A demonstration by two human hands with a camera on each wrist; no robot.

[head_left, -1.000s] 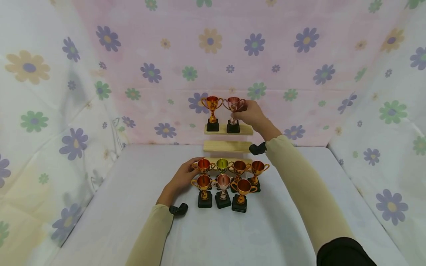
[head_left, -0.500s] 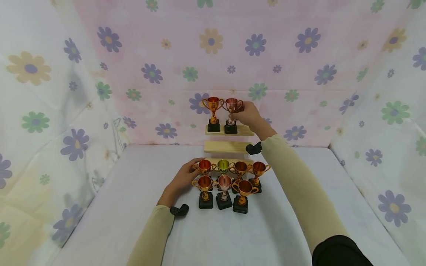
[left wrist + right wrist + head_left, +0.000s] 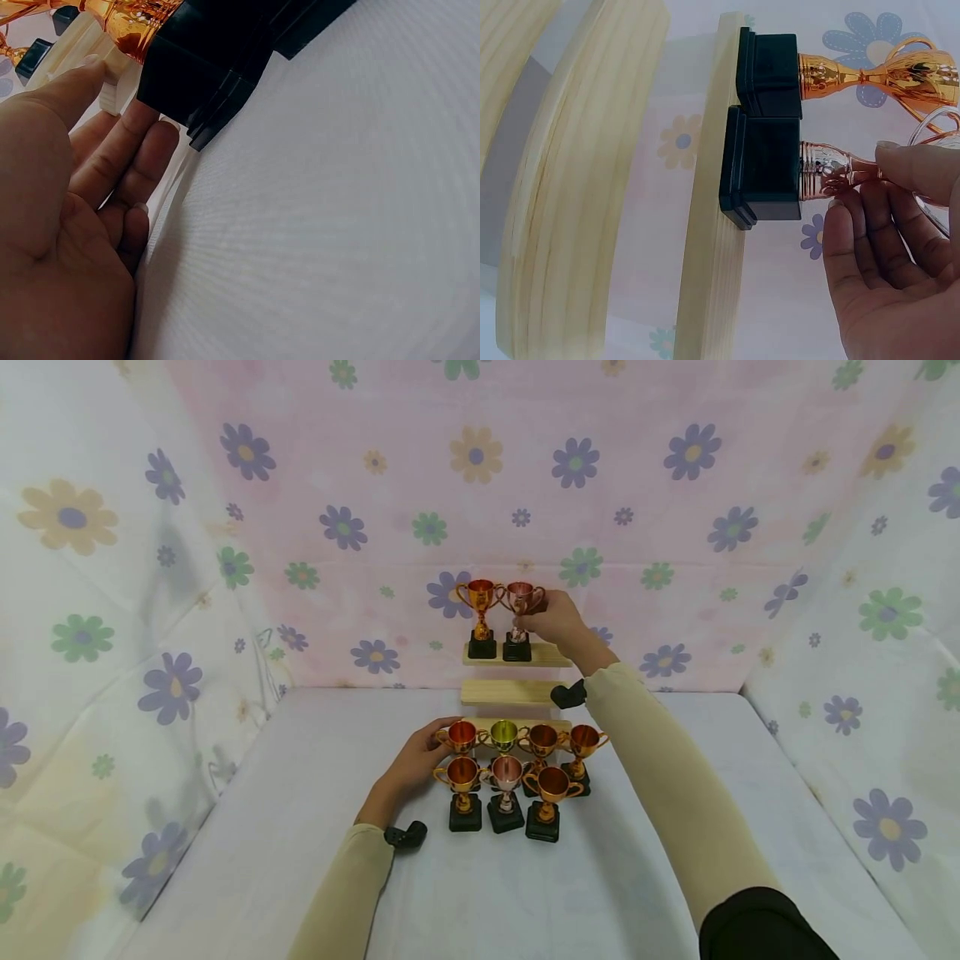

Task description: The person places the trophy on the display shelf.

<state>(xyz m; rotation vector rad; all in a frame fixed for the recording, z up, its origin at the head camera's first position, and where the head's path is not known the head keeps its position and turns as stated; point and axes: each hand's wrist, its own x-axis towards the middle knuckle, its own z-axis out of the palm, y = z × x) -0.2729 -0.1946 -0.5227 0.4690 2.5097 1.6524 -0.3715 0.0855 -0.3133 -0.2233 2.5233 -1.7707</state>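
My right hand (image 3: 561, 620) pinches the stem of a rose-gold trophy cup (image 3: 825, 169) with a black base. That base sits on the top board of a wooden tiered shelf (image 3: 551, 654), right beside a gold trophy (image 3: 481, 599); in the right wrist view the two bases touch or nearly touch. Low on the left, my left hand (image 3: 412, 758) holds the end of the lowest board (image 3: 94, 45), thumb on the wood and fingers around behind it. A black trophy base (image 3: 202, 67) is close to those fingertips. Other fingertips are partly hidden.
Several trophies stand bunched in front of the shelf: gold ones, a yellow-green cup (image 3: 503, 732) and another rose-gold one (image 3: 506, 772). They cover much of the lowest board. The middle board (image 3: 510, 692) is bare. White cloth (image 3: 315, 827) covers the table; flowered fabric (image 3: 405, 485) hangs behind.
The rose-gold trophy in my right hand has slid slightly left along the top board, closing the gap to the gold trophy. My left hand has stayed in place.
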